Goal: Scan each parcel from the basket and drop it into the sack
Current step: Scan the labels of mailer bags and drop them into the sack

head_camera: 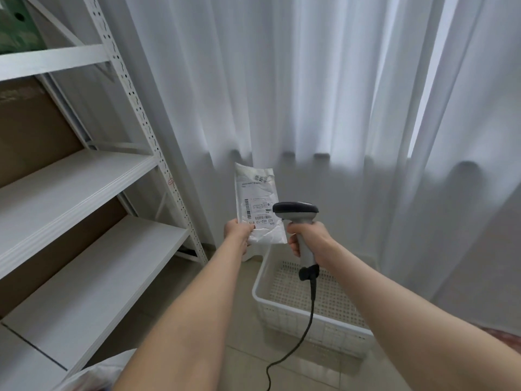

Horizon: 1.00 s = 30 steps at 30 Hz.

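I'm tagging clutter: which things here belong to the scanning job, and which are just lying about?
Job: white plastic labelled parcel in left hand; grey-and-black handheld scanner in right hand; white perforated plastic basket.
Lying about: white metal shelving; brown cardboard boxes; white pleated curtains; green box on top shelf.

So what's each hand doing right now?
Left hand: pinching the white parcel by its lower corner.
Right hand: gripping the scanner handle.
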Tool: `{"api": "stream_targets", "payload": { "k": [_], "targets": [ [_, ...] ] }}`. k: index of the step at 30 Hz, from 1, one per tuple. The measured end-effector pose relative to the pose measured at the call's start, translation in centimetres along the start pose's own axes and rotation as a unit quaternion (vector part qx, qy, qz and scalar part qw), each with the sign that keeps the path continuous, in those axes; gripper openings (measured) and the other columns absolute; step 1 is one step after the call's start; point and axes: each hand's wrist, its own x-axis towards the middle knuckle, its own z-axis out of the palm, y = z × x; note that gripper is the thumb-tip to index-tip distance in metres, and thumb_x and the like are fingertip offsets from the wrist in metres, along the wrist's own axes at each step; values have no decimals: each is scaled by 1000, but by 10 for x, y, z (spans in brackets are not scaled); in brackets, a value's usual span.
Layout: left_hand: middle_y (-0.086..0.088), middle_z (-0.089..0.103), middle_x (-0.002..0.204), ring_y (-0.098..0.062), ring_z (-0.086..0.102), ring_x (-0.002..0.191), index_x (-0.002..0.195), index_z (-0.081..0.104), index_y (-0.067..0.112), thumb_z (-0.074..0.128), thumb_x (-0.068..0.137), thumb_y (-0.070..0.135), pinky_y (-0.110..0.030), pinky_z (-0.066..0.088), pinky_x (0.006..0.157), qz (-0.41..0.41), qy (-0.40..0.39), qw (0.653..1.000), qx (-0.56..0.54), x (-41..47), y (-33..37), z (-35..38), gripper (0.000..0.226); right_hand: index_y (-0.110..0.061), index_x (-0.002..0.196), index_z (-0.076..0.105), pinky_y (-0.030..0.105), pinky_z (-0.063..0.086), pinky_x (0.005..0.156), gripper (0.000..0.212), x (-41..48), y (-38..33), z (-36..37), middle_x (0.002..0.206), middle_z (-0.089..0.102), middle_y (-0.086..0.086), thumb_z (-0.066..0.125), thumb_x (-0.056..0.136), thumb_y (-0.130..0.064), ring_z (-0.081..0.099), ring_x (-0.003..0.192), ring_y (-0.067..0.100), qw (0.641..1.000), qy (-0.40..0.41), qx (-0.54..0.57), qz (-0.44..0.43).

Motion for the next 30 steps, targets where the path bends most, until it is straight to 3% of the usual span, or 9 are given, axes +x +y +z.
{"api": "stream_targets", "payload": {
  "k": [5, 14, 21, 25, 30],
  "targets": [
    [-12, 67, 105, -27, 65, 84, 96, 59, 13, 56, 87, -9, -41, 58, 73, -20, 17, 999, -44, 7, 3, -11, 25, -1, 87, 59, 26, 42, 47, 4, -8, -1, 18, 54, 56, 10, 62, 87, -3, 48, 41, 18, 1000, 7, -24, 0],
    [-12, 64, 108, -27, 61, 86, 111, 59, 9, 48, 89, -13, -40, 54, 66, -15, -1, 998, -66, 9, 4, -24, 33, -1, 83, 58, 25, 39, 46, 4, -17, -2, 26, 57, 52, 11, 60, 86, -2, 45, 43, 19, 998, 16, -62, -8],
    [-13, 64, 114, -28, 61, 86, 110, 57, 10, 48, 89, -13, -43, 56, 77, -17, 6, 999, -49, 10, 3, -28, 32, -2, 83, 58, 25, 40, 46, 3, -26, -5, 26, 58, 52, 10, 60, 85, -2, 45, 44, 19, 996, 11, -86, -9],
    [-10, 64, 106, -27, 61, 84, 117, 58, 8, 45, 89, -15, -39, 55, 64, -13, 0, 999, -45, 8, 0, -28, 39, -2, 85, 58, 25, 40, 47, 1, -32, -9, 28, 60, 52, 10, 59, 85, -3, 45, 46, 19, 995, 8, -98, -7],
    [-12, 65, 115, -26, 61, 83, 117, 59, 8, 45, 88, -15, -35, 53, 57, -14, 1, 999, -50, 9, -2, -30, 39, -4, 89, 57, 26, 40, 47, 4, -38, -12, 30, 60, 51, 10, 58, 86, -3, 44, 46, 18, 995, 5, -103, -2]
  ]
}}
